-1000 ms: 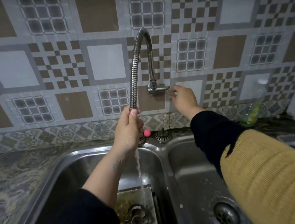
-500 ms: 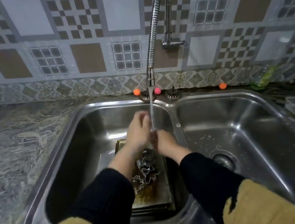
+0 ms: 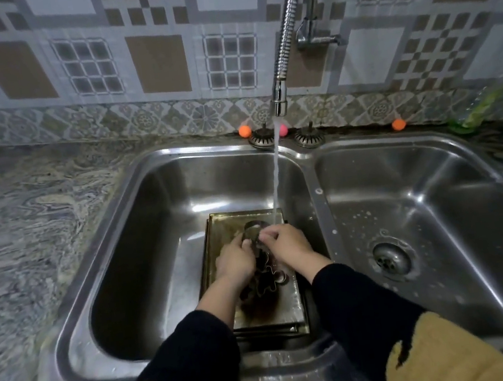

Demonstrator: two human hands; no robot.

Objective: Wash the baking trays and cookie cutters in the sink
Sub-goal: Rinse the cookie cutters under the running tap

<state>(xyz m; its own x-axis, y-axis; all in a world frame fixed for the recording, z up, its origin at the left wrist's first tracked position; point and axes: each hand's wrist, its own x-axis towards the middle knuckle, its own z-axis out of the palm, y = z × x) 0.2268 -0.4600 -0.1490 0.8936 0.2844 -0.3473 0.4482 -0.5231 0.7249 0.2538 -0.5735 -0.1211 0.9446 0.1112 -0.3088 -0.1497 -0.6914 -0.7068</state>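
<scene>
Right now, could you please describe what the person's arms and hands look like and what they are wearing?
Both hands are bare, with no gloves, rings or watch visible: left hand, right hand. Each forearm wears a black ribbed sleeve pushed up from the wrist. Over that, near the bottom edge, comes a mustard-yellow knitted sleeve with a jagged edge against the black.

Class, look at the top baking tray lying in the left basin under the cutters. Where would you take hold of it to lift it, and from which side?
Probably grip the baking tray by its raised rim at the near short edge, coming from the person's side. It lies flat on a stack, close to the basin's right wall, so only the rim offers purchase. Cookie cutters sit loose on it, so keep it level.
</scene>
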